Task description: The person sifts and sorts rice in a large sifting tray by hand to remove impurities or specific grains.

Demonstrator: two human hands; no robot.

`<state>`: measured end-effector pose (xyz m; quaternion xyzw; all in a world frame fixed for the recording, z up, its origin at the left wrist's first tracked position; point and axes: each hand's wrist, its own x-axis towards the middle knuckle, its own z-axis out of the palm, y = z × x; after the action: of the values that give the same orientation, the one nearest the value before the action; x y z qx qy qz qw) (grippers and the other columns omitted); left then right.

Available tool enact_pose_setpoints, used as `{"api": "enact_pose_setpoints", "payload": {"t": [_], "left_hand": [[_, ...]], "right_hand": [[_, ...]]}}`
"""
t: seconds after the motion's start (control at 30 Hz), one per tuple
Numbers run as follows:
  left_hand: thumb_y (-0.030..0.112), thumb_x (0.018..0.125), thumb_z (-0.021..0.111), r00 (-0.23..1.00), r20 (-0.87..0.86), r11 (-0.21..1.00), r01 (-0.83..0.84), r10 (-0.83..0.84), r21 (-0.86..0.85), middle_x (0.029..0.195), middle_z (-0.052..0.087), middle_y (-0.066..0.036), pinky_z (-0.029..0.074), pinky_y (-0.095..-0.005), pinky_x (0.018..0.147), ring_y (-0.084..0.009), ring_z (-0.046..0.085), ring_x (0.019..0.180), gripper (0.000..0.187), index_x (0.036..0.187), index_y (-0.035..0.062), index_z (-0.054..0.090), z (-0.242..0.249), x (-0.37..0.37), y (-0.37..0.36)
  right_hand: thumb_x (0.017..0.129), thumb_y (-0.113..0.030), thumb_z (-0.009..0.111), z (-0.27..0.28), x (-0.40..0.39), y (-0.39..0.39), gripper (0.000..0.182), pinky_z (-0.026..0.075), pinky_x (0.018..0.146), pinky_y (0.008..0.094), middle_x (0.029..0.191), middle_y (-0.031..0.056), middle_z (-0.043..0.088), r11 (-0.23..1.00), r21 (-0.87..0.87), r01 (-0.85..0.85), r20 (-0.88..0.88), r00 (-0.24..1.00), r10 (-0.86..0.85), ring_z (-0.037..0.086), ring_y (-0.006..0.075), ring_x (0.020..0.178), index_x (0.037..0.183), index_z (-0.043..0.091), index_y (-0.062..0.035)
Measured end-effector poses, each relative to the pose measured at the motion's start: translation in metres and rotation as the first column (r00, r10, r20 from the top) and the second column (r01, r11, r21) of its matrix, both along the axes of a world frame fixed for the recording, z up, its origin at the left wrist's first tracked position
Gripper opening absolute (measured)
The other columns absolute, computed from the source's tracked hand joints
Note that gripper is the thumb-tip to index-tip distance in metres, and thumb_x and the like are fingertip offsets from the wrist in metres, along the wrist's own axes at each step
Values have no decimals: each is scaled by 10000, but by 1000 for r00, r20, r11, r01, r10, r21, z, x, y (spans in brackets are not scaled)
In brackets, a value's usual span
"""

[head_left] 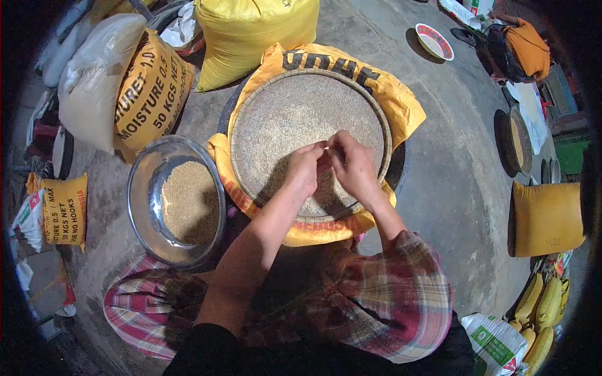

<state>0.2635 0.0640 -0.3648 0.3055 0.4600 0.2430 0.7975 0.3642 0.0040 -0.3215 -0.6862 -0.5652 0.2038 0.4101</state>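
A round woven bamboo tray [269,100] lies in front of me with a thin spread of pale grain [276,138] on it. Over its middle, my left hand [304,169] and my right hand [353,166] meet at the fingertips. Both sets of fingers are pinched together. Something tiny and pale shows between them, too small to name. Under the tray a yellow-orange sack [404,106] is draped over a wide dark container, mostly hidden. To the left stands a shiny metal basin [141,188] partly filled with grain [188,194].
Full sacks, one yellow [257,37] and one printed [153,91], stand at the back left. A smaller printed sack [66,210] is at far left. On the right are a yellow cushion-like sack [547,219], a round pan [517,141], a bowl [434,42] and a person in orange [528,50].
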Motion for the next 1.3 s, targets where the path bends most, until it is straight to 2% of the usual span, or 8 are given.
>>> {"api": "enact_pose_setpoints", "payload": {"t": [0.07, 0.33, 0.47, 0.6, 0.77, 0.87, 0.97, 1.3], "left_hand": [[172, 913, 397, 972, 101, 890, -150, 213, -431, 812, 597, -51, 497, -294, 647, -159, 584, 726, 193, 894, 67, 558, -6, 1, 2], [185, 926, 385, 942, 221, 917, -162, 254, -364, 921, 591, -121, 485, -335, 811, -243, 577, 905, 278, 1055, 2, 550, 9, -38, 3], [193, 909, 479, 901, 311, 942, -331, 301, 47, 916, 606, -119, 497, -329, 758, -241, 609, 833, 274, 1050, -31, 548, -5, -135, 22], [247, 857, 573, 882, -280, 761, -124, 378, 637, 854, 635, -120, 486, -300, 781, -239, 624, 847, 302, 1046, 11, 578, -71, -270, 51], [285, 816, 615, 0, -799, 757, 320, 601, 569, 906, 622, -166, 453, -399, 824, -308, 592, 871, 272, 966, 60, 608, -132, -295, 24], [302, 757, 662, 507, -432, 111, 545, 746, 831, 993, 588, -181, 430, -413, 851, -330, 546, 950, 357, 1008, 60, 585, -121, -284, 26], [262, 711, 695, 494, -762, 709, 345, 420, 615, 1049, 539, -189, 414, -409, 869, -340, 507, 992, 445, 1066, 42, 540, -42, -202, 11], [-13, 660, 644, 675, -594, 682, 181, 438, 709, 1202, 343, -286, 283, -462, 996, -439, 357, 1154, 759, 1314, 55, 265, -21, -137, -37]], "right_hand": [[786, -3, 566, 6, -11, -3, 171, 486, 673, 374, 848, 174, 592, 997, -21, -74, 33, 997, 75, 614, 340, 819, 953, 535, -17], [664, 28, 600, -15, 8, -3, 202, 445, 674, 438, 793, 181, 545, 985, 172, 34, 164, 984, -63, 545, 385, 750, 855, 549, -12], [787, -27, 563, -47, 64, -14, 82, 485, 647, 376, 774, 192, 621, 956, 47, 290, 215, 932, -293, 622, 331, 705, 855, 599, 2], [812, -115, 610, -50, 56, -13, 136, 480, 609, 313, 762, 142, 628, 961, -206, 183, -137, 967, -213, 630, 223, 656, 879, 603, 3], [770, -89, 633, -73, 76, -16, 234, 471, 741, 408, 928, 191, 562, 961, -12, 275, 265, 928, -263, 573, 352, 837, 976, 579, 8], [747, -72, 640, -60, 91, -28, 237, 449, 780, 436, 951, 195, 564, 911, -28, 412, 273, 879, -390, 554, 369, 895, 964, 585, 5], [753, -98, 641, -58, 104, -38, 308, 448, 777, 444, 932, 200, 565, 819, 127, 560, 584, 625, -518, 558, 369, 876, 1038, 558, -14], [822, -200, 595, -88, 128, -59, 347, 440, 734, 498, 910, 307, 582, 847, -206, 490, 301, 855, -422, 555, 476, 892, 1025, 434, 31]]}}
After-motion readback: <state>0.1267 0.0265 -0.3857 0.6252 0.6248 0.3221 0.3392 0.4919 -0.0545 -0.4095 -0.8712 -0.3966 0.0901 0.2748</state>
